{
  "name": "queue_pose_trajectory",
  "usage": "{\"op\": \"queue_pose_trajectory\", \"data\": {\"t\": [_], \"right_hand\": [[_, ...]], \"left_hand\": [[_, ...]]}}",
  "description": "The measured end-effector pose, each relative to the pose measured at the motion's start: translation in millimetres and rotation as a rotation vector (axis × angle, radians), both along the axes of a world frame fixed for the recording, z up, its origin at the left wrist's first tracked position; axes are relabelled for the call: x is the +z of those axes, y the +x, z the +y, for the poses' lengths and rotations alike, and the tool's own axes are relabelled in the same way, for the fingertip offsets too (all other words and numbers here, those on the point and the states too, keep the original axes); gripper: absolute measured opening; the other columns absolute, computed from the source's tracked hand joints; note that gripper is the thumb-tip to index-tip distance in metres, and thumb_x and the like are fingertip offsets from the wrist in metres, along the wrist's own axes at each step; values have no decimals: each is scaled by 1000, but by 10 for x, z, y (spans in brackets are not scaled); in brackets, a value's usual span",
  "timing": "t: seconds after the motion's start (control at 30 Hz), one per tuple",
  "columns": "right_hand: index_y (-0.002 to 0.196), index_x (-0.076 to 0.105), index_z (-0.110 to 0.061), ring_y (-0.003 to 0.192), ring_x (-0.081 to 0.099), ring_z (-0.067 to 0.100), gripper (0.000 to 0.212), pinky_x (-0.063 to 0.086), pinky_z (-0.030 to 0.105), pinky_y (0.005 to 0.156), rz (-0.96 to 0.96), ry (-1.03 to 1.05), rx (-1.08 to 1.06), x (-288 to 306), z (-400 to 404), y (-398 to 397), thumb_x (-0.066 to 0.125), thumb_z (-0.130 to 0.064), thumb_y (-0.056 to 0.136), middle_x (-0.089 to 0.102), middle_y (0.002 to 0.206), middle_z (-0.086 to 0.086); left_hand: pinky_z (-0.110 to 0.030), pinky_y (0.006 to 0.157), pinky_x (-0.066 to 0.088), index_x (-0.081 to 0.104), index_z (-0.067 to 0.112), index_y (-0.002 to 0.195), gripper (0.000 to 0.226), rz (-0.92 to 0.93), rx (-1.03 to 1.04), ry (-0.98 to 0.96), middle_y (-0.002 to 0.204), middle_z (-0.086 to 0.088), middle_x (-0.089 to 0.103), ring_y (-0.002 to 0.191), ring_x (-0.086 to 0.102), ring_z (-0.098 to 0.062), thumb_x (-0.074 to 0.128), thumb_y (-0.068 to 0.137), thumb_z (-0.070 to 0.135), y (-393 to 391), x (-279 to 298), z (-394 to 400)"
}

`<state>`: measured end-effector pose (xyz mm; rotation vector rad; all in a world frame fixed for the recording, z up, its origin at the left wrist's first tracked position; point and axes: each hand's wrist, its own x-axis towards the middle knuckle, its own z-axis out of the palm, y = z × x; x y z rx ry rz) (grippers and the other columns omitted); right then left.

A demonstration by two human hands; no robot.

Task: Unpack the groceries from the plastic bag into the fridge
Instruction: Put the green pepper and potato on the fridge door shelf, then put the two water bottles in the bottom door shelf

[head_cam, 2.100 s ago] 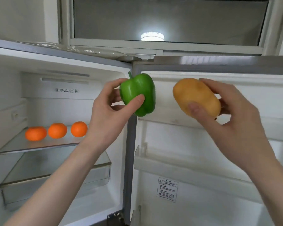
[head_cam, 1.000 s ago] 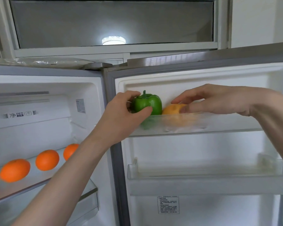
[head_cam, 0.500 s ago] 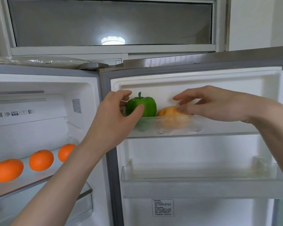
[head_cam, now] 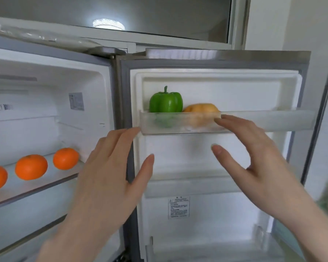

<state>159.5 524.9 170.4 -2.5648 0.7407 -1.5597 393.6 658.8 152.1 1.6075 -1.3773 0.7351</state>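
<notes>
Fingers of the left hand straight, loosely spread, thumb out to the right; nothing held. Tips lie just beside the left end of the top door bin; contact cannot be told. Right hand likewise spread and empty, fingers reaching left, uppermost tips in front of the bin's clear front wall, below its rim.

One green bell pepper stands upright in the left part of that bin, stem pointing straight up, long axis vertical. One yellow-orange potato-like item just right of it, touching or nearly so, lying on its side, long axis left to right. Lower halves of both show blurred through the bin wall.

Fridge door swung open, right of the main compartment. Inside, far left: three oranges in a row on a glass shelf, apart from one another, leftmost cut by the frame edge. One printed label on the door liner lower down; text unreadable.
</notes>
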Motion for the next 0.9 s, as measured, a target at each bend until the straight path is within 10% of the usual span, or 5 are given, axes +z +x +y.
{"op": "queue_pose_trajectory", "data": {"t": [0.4,0.9], "right_hand": [[152,48,-19,143,48,17,57,34,45,121,157,66,-493,-1474,1123,-567,50,-48,103,54,150,-4],[155,44,-19,150,40,20,63,32,47,122,220,240,-1219,-1941,2475,-2660,45,-55,104,50,156,-3]], "left_hand": [[-31,106,40,61,13,139,51,10,-354,186,135,0,61,126,55,-23,51,99,44,-541,-1258,-31],[-43,107,46,61,8,138,48,-53,-877,203,138,-6,61,128,57,-30,57,99,36,-2965,-1735,107]]}}
